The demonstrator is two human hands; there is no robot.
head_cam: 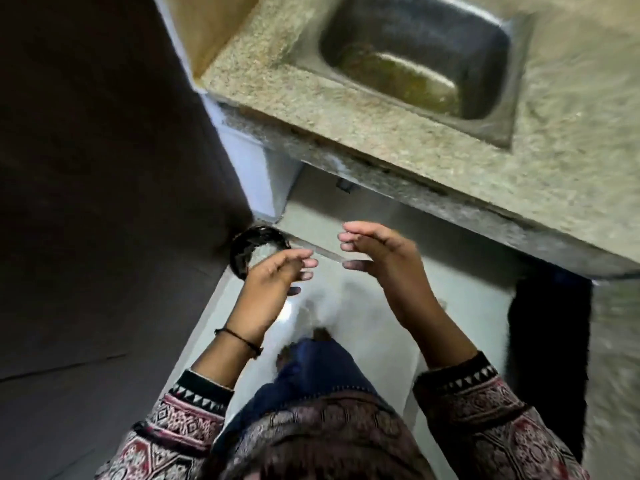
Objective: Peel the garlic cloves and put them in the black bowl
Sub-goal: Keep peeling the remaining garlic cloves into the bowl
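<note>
The frame is blurred by motion. My left hand (273, 282) and my right hand (377, 254) are held out over the floor, palms facing each other, fingers apart, nothing in either. A round black object (242, 244), perhaps the black bowl, lies on the floor by the wall corner, just beyond my left hand's fingertips. No garlic cloves are visible.
A speckled stone counter (311, 98) with a steel sink (415, 57) set into it stands ahead and to the right. A dark wall or door (104, 168) fills the left. Pale floor tiles (450, 306) lie below my hands. A dark shape (550, 341) stands under the counter at right.
</note>
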